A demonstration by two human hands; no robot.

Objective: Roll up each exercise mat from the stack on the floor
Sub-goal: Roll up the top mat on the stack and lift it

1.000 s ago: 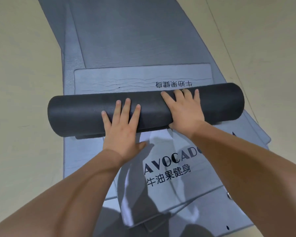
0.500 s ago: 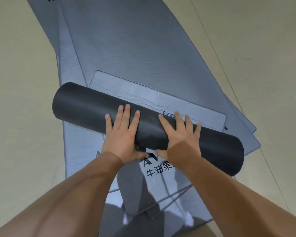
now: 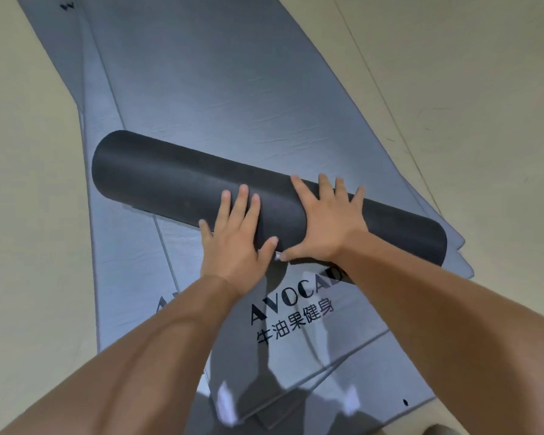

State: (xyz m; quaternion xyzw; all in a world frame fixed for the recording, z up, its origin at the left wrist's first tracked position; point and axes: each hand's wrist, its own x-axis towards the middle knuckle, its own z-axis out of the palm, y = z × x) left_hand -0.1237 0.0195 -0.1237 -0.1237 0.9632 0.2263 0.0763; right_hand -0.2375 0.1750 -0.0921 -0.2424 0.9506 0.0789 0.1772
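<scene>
A dark roll lay on top of the stack of grey mats, set slantwise across it, its left end farther away and its right end nearer and reaching the stack's right edge. The left hand lay flat on the roll's near side a little right of its middle. Its fingers were straight and slightly spread, pointing away up over the curve, with the thumb splayed to the right against the dark surface. The right hand pressed on the roll just beside it, palm down and wide, the fingers fanned across the top. Its thumb reached left along the roll's lower edge, the tip close to the left thumb. Neither hand curled round anything; both rested open on the roll. A thin grey edge showed under the roll near its left end, though which mat it belonged to could not be told. The mats in the stack lay fanned, their corners offset at the right and at the near end. Black lettering reading AVOCAD, with a row of Chinese characters below, sat on the top flat mat between the forearms, partly covered by the right wrist. The stack rested on a pale beige floor.
</scene>
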